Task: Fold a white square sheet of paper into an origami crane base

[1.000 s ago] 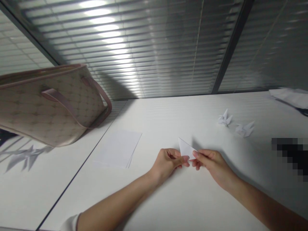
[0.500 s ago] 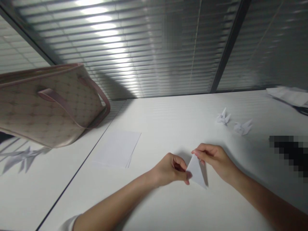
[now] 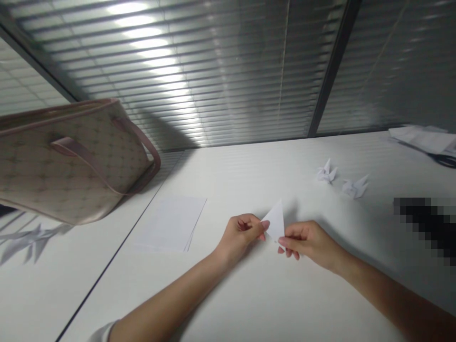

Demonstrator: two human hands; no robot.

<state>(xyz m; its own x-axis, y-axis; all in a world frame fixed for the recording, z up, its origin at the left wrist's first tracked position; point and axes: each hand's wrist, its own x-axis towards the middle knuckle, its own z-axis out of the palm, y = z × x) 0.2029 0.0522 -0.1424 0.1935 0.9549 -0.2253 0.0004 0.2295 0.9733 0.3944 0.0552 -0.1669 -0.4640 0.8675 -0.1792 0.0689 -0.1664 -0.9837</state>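
A small folded white paper triangle [image 3: 277,221] is held between both hands above the white table [image 3: 235,294], one point facing away from me. My left hand [image 3: 244,232] pinches its left corner between thumb and fingers. At the lower right corner, my right hand [image 3: 308,242] grips it with the thumb on top. Flat white sheets [image 3: 171,223] lie left of my hands. Beyond my right hand stand two folded paper cranes, one [image 3: 327,172] a little to the left of the other [image 3: 355,186].
A patterned bag [image 3: 78,166] with pink handles stands at the left. Another folded paper figure [image 3: 33,242] lies below it. At the far right are papers [image 3: 423,137], dark-handled scissors [image 3: 443,160] and a blurred dark object [image 3: 427,223]. Blinds rise behind the table.
The paper triangle has been turned, its narrow point now facing away instead of toward me. My left hand has moved slightly up and left; my right hand has shifted down to the lower corner.
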